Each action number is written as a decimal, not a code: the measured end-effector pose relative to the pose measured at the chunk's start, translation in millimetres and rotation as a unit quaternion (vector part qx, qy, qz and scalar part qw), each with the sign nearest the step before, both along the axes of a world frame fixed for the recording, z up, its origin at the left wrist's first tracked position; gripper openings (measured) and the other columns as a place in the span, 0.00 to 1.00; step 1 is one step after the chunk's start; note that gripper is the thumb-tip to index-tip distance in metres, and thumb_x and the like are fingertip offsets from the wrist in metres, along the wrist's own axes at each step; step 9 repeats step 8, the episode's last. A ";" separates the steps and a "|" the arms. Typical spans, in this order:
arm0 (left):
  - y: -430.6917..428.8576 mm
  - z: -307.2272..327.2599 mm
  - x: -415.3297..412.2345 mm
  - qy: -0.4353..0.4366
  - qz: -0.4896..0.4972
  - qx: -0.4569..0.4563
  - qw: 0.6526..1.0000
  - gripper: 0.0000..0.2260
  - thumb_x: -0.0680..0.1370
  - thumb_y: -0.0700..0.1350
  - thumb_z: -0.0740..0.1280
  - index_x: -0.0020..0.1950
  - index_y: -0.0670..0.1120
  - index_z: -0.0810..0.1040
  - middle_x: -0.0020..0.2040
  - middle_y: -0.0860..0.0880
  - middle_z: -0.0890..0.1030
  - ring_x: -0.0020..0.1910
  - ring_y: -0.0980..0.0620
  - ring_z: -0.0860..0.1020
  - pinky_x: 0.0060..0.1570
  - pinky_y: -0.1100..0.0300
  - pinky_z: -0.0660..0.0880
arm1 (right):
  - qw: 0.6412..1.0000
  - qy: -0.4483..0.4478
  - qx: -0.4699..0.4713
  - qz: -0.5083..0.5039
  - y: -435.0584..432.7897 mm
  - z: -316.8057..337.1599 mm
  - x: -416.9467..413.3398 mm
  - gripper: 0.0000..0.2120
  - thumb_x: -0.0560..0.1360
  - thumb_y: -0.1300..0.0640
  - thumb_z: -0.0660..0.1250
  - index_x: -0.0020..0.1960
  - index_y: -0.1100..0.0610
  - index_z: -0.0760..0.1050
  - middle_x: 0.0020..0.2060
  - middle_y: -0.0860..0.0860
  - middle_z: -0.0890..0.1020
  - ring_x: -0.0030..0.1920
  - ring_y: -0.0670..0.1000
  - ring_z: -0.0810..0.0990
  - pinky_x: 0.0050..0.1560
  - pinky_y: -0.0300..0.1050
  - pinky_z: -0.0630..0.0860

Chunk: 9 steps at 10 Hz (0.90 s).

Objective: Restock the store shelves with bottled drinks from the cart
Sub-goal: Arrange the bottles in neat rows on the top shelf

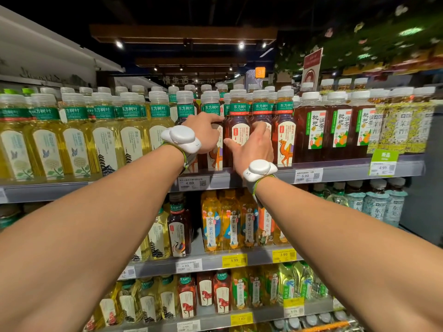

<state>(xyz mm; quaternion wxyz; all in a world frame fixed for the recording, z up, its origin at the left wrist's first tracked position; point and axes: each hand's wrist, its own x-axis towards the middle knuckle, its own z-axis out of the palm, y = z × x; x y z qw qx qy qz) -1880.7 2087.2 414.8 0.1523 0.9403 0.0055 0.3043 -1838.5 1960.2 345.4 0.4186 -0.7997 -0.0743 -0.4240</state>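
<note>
Up on the top shelf (335,170), a row of dark tea bottles with white caps stands upright at the front edge. Two bare arms reach in, each with a white wrist device (181,137). The left grip (206,134) curls its fingers round the camel-label bottle (217,161). The right grip (251,144) wraps its fingers over the shoulder of a second dark bottle (261,107), with its thumb stretched across the bottle between them. Pale yellow tea bottles (103,140) fill the shelf to the left.
</note>
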 end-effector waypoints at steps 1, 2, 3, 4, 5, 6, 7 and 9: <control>-0.3 1.3 -2.2 0.003 0.002 0.000 1.000 0.22 0.81 0.43 0.61 0.73 0.61 0.74 0.71 0.47 0.77 0.50 0.44 0.81 0.44 0.58 0.74 | 1.000 0.003 0.000 -0.003 -0.2 2.8 -1.2 0.31 0.69 0.42 0.78 0.60 0.58 0.69 0.57 0.55 0.77 0.54 0.59 0.79 0.50 0.52 0.75; 0.4 3.7 -6.3 0.013 0.001 0.011 1.000 0.22 0.82 0.43 0.61 0.74 0.61 0.73 0.72 0.47 0.77 0.47 0.45 0.81 0.42 0.58 0.75 | 1.000 0.007 -0.007 0.003 -0.5 -1.0 -1.5 0.30 0.70 0.42 0.78 0.61 0.58 0.69 0.58 0.56 0.76 0.54 0.60 0.78 0.51 0.54 0.76; -1.8 2.7 -7.3 0.026 -0.007 0.010 1.000 0.25 0.81 0.41 0.60 0.76 0.59 0.70 0.74 0.48 0.75 0.56 0.43 0.81 0.47 0.58 0.75 | 0.999 0.031 -0.008 0.006 -1.2 -4.9 -0.9 0.31 0.70 0.43 0.78 0.63 0.58 0.69 0.59 0.56 0.76 0.56 0.60 0.78 0.53 0.53 0.76; -6.1 -1.8 -7.8 0.029 -0.012 0.005 1.000 0.27 0.81 0.39 0.60 0.78 0.57 0.68 0.75 0.45 0.72 0.66 0.40 0.77 0.59 0.53 0.74 | 0.998 0.061 0.006 0.016 -3.9 -8.7 -0.9 0.30 0.70 0.42 0.77 0.62 0.59 0.71 0.58 0.56 0.78 0.56 0.59 0.79 0.52 0.51 0.75; -8.5 -8.2 -7.1 0.025 -0.003 -0.004 1.000 0.28 0.80 0.39 0.61 0.79 0.57 0.66 0.78 0.43 0.67 0.75 0.39 0.67 0.72 0.48 0.67 | 0.997 0.076 0.005 0.022 -9.2 -13.7 -1.2 0.29 0.71 0.40 0.76 0.60 0.59 0.72 0.55 0.56 0.80 0.54 0.58 0.79 0.49 0.50 0.76; -14.5 -14.0 -6.2 -0.019 0.015 -0.037 0.999 0.25 0.80 0.43 0.62 0.77 0.57 0.69 0.78 0.41 0.67 0.75 0.39 0.67 0.72 0.47 0.66 | 0.996 0.080 -0.024 0.008 -13.1 -14.8 -1.0 0.27 0.72 0.37 0.73 0.58 0.58 0.74 0.53 0.55 0.81 0.55 0.58 0.78 0.48 0.51 0.77; -26.2 -17.6 -6.5 -0.109 0.041 -0.072 0.991 0.18 0.79 0.46 0.65 0.69 0.53 0.75 0.71 0.43 0.69 0.62 0.39 0.77 0.59 0.49 0.74 | 0.997 0.077 -0.020 0.008 -21.6 -13.4 -3.8 0.22 0.74 0.36 0.71 0.52 0.55 0.75 0.49 0.53 0.81 0.51 0.57 0.79 0.44 0.51 0.77; -39.7 -21.1 -8.8 -0.158 0.019 -0.051 0.986 0.11 0.78 0.45 0.65 0.61 0.49 0.76 0.63 0.46 0.71 0.51 0.42 0.78 0.48 0.51 0.74 | 0.998 0.057 0.022 -0.004 -32.9 -14.1 -4.3 0.15 0.77 0.40 0.67 0.46 0.52 0.72 0.45 0.50 0.78 0.47 0.56 0.79 0.40 0.46 0.67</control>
